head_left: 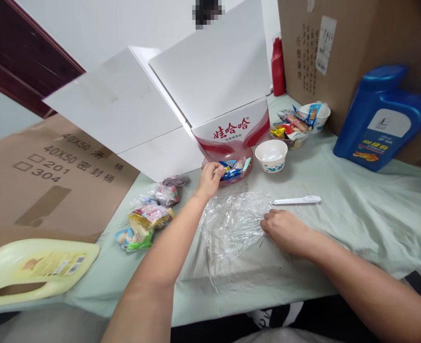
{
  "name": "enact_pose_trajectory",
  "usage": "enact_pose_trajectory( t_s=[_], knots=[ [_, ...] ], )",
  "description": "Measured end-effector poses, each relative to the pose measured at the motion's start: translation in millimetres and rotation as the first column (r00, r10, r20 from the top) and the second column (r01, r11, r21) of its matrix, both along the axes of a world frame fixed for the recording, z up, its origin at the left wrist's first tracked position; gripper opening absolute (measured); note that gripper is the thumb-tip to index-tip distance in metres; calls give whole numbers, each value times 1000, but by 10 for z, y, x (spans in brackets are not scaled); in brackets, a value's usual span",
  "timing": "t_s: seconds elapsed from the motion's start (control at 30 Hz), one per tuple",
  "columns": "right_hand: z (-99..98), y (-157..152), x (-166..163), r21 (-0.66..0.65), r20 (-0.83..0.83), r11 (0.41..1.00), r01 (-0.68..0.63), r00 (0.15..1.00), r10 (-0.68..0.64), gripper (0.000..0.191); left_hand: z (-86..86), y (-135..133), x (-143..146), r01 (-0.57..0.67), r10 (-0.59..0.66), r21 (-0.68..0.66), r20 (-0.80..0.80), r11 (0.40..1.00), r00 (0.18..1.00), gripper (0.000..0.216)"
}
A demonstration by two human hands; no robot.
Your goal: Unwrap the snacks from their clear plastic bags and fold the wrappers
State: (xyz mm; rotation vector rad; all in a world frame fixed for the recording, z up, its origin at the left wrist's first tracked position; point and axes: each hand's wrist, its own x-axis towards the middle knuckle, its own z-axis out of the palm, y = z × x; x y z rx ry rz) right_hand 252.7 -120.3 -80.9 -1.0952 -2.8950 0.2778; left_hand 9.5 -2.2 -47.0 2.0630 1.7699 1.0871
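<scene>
My left hand [210, 181] is closed at the near left rim of a pinkish see-through bowl [236, 180]. Small wrapped snacks [231, 170] in blue, yellow and pale packaging lie in that bowl. Whether these fingers grip the rim or a snack is hidden. A crumpled sheet of clear plastic film [231, 224] spreads over the cloth between my arms, and my right hand [282, 229] pinches its right edge. Just beyond the right fingers lies a slim white utility knife-like tool [296, 200]. Behind it stands a white paper bowl [271, 156] with clear plastic inside.
More wrapped snacks [148, 216] lie at left. A filled snack bowl [292, 128] and another paper bowl [315, 116] stand back right. An open white carton [231, 128], brown cartons [70, 181], a blue jug [382, 124], a yellow jug [42, 267] and a red bottle [278, 66] surround them.
</scene>
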Motion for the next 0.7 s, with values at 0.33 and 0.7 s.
enact_pose_trajectory(
  t_s=[0.33, 0.7],
  knots=[
    [19, 17, 35, 55, -73, 998, -17, 997, 21, 20, -365, -1642, -23, 468, -578, -343, -414, 814, 703, 34],
    [103, 47, 96, -106, -32, 992, -72, 997, 69, 15, -476, -2145, -719, 288, -246, -364, 157, 886, 956, 9]
  ],
)
